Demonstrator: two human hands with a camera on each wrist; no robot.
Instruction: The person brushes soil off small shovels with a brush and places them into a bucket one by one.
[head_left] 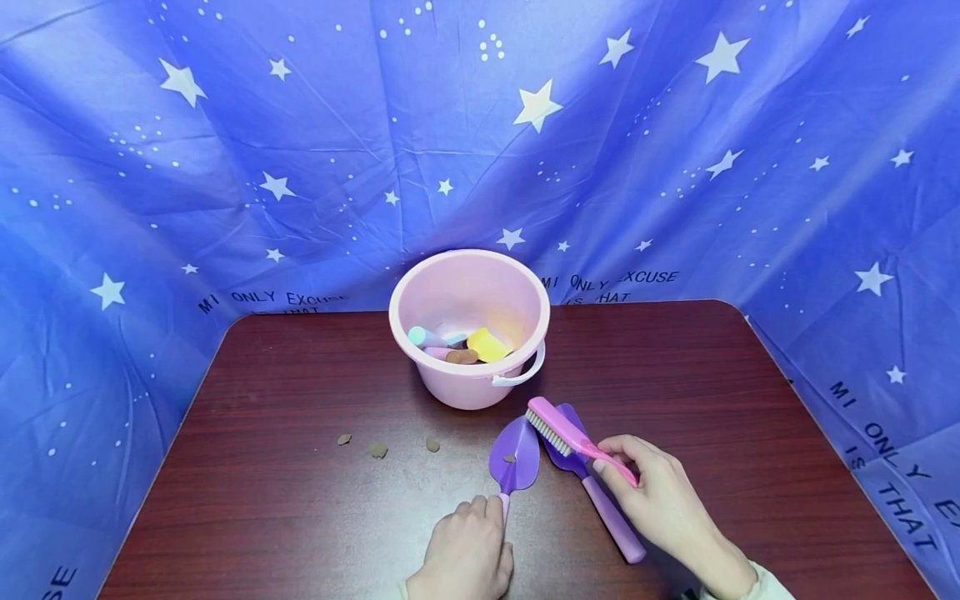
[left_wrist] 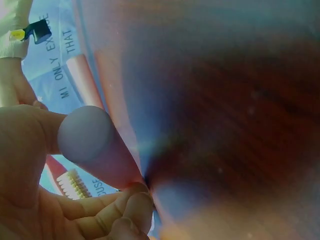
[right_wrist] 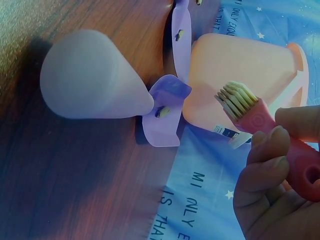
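My left hand (head_left: 467,546) grips the pink handle (left_wrist: 102,147) of a purple toy shovel (head_left: 517,446), whose leaf-shaped blade carries a small brown flake. In my right hand (head_left: 663,496) a pink brush (head_left: 570,429) is pinched by its handle between thumb and fingers; its pale bristles (right_wrist: 236,100) face down-left in the head view. Beneath the brush lies a second purple shovel (head_left: 611,517) on the table, its blade partly covered by the brush. A brown flake (right_wrist: 162,111) sits on that second blade in the right wrist view.
A pink bucket (head_left: 468,387) with a white handle (head_left: 525,371) stands at the back middle. Inside are a yellow piece (head_left: 489,344) and other toys. Several brown flakes (head_left: 378,450) lie left of the shovels on the dark red table (head_left: 262,517). A blue star-printed cloth (head_left: 337,208) surrounds the table.
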